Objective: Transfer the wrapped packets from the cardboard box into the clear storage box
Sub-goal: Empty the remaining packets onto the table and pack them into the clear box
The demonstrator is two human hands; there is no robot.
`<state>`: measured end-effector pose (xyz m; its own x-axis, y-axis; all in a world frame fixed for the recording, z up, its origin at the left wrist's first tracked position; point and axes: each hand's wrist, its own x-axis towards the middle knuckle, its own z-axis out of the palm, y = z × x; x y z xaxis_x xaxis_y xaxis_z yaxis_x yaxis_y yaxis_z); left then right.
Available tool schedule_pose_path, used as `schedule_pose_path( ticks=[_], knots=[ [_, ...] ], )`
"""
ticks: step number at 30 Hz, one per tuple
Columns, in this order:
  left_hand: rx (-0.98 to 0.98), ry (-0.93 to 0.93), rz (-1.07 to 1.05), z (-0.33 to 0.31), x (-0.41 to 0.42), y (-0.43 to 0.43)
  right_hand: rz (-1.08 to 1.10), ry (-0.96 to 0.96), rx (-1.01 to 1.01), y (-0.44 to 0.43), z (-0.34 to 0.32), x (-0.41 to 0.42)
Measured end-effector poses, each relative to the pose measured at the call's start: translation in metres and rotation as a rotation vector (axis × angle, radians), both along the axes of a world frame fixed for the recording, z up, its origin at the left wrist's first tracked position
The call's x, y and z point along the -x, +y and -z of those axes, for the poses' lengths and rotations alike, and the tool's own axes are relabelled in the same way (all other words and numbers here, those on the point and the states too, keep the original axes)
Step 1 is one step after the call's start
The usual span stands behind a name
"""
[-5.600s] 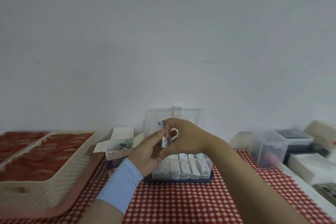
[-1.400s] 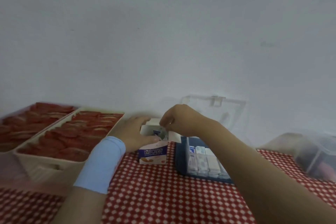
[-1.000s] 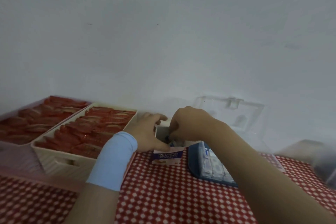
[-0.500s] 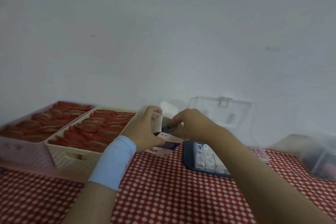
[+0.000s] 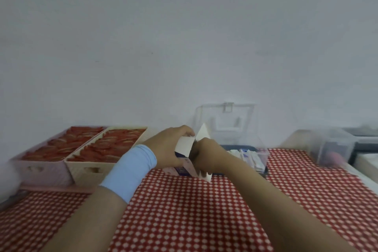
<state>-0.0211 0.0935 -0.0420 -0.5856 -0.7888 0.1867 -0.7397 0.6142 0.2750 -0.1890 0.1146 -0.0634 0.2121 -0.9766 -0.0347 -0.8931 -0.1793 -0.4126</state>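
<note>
White and small, printed purple-blue low on one side, pale flaps splayed open above and below: one cardboard box (image 5: 185, 145), tilted, mouth turned to the right. Gripped by the left hand (image 5: 167, 147), fingers curled over the top edge, thumb underneath on the printed side. Pressed up against the open mouth, knuckles up, fingertips hidden: the right hand (image 5: 208, 154); impossible to tell whether closed on a packet, on the rim, or on nothing. Contents of the cardboard box hidden behind that hand. Counted: two hands, one cardboard box, one clear storage box (image 5: 262, 150), two baskets. Just right of the right hand, close by the wrist, resting on the red-and-white checked cloth (image 5: 184, 221): the clear storage box, dark blue at the base, transparent lid (image 5: 225, 120) standing upright behind both hands. Packed inside in a row, on edge: wrapped packets (image 5: 248, 156), white with blue marks, at least three visible, exact number lost to blur and the forearm. Left of the left hand, side by side: a cream basket (image 5: 81, 168) and a pinkish basket (image 5: 41, 172), both filled with red pieces. Around the left wrist: one light blue band (image 5: 131, 170). Far right of the grip, well apart: another clear container (image 5: 331, 145), blurred.
</note>
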Motion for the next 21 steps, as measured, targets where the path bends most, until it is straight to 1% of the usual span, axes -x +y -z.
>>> schedule_pose_path(
  ticks=[3,5,8,11,14,16,19,21],
  knots=[
    [0.092,-0.119,0.015,-0.006,0.009,0.009,0.072,-0.139,0.026,0.012,0.004,0.015],
    [0.208,-0.238,0.024,-0.011,0.015,0.015,0.102,-0.180,0.058,0.017,0.003,0.026],
    [0.356,-0.413,0.033,-0.019,0.023,0.019,0.102,-0.143,-0.011,0.027,-0.003,0.044],
    [0.397,-0.538,0.025,-0.025,0.029,0.021,0.097,-0.149,-0.047,0.036,-0.007,0.059],
    [0.459,-0.617,0.035,-0.029,0.033,0.023,0.146,-0.226,0.058,0.037,-0.008,0.063],
    [0.491,-0.632,0.033,-0.031,0.035,0.025,0.175,-0.299,0.137,0.038,-0.008,0.062],
    [0.530,-0.641,0.035,-0.035,0.036,0.031,0.143,-0.346,0.274,0.039,-0.006,0.060],
    [0.579,-0.621,0.058,-0.037,0.035,0.035,0.120,-0.414,0.291,0.038,-0.006,0.056]
  ],
)
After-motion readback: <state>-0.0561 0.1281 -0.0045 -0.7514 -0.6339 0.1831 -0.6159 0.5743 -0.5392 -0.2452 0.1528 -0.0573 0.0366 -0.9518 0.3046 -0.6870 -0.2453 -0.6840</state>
